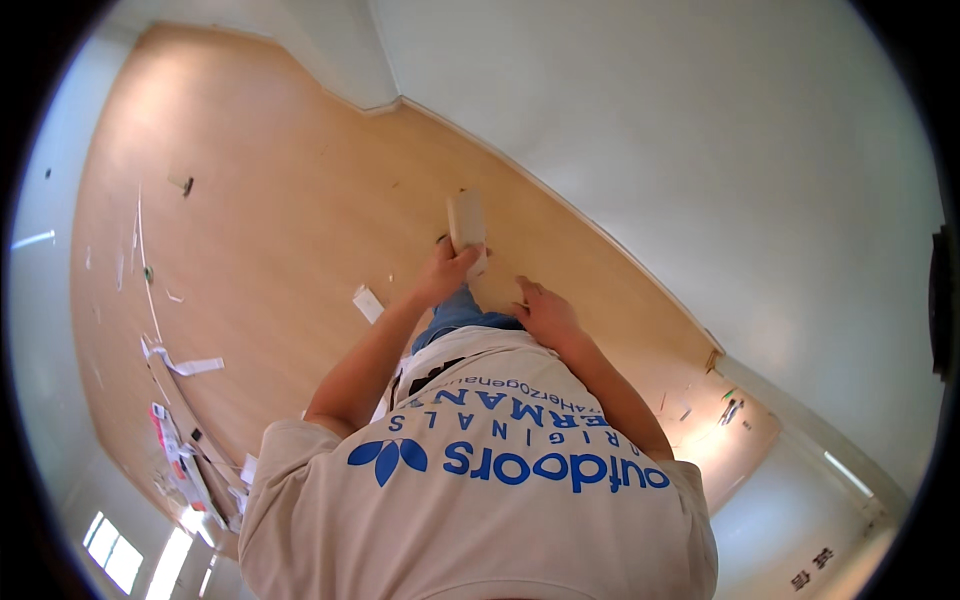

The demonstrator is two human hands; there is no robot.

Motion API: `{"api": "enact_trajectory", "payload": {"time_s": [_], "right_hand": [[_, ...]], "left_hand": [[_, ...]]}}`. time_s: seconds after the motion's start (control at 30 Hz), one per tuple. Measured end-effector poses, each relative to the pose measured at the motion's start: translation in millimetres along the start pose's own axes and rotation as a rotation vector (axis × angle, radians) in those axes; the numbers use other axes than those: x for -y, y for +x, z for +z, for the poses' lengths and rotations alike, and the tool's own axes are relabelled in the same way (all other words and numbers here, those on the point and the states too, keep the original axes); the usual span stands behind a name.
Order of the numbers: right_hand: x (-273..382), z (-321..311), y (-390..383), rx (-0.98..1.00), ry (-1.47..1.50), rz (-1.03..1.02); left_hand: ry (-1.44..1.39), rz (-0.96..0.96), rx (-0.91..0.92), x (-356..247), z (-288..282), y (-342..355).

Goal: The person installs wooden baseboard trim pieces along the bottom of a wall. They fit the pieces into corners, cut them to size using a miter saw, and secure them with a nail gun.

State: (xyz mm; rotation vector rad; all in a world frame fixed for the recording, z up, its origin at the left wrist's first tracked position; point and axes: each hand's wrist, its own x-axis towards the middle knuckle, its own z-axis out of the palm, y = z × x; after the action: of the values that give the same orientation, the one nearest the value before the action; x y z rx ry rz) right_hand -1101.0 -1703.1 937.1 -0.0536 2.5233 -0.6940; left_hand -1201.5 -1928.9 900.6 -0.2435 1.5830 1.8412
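My left hand (448,268) grips a pale, flat rectangular block (466,215) by its near end, out in front of my body above the wooden floor. My right hand (545,315) is just to the right of it and lower, apart from the block, with its fingers loosely spread and nothing visible in them. My jeans (450,315) show below the hands. A small white rectangular piece (368,304) lies on the floor left of my leg.
A white wall (700,150) with a skirting strip borders the wooden floor (260,200) on the right. At the left lie long thin strips (145,260), white scraps (200,367) and a long pile of packaging (178,455). More small items (730,410) lie at the right rear.
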Motion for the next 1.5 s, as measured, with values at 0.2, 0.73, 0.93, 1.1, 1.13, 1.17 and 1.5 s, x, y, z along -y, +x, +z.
{"api": "enact_trajectory", "payload": {"time_s": [0.2,0.73,0.93,1.1,1.13,1.17,1.5], "right_hand": [[-162,80,-112,-0.057,0.105,0.368],[-364,353,-545,-0.058,0.499,0.906],[-402,355,-605,-0.141,0.65,0.974],[-444,345,-631,-0.191,0.737,1.014],[-450,344,-637,-0.2,0.758,1.03],[-456,343,-645,-0.203,0.775,1.043],[-437,417,-723,-0.501,1.14,1.385]], "left_hand": [[0.431,0.232,0.024,-31,52,-16],[0.753,0.192,0.324,117,336,-132],[0.86,0.284,0.436,136,454,-97],[0.921,0.444,0.586,171,562,-43],[0.925,0.449,0.655,178,587,-32],[0.923,0.45,0.721,186,612,-23],[0.924,0.591,1.334,282,899,-69]]}}
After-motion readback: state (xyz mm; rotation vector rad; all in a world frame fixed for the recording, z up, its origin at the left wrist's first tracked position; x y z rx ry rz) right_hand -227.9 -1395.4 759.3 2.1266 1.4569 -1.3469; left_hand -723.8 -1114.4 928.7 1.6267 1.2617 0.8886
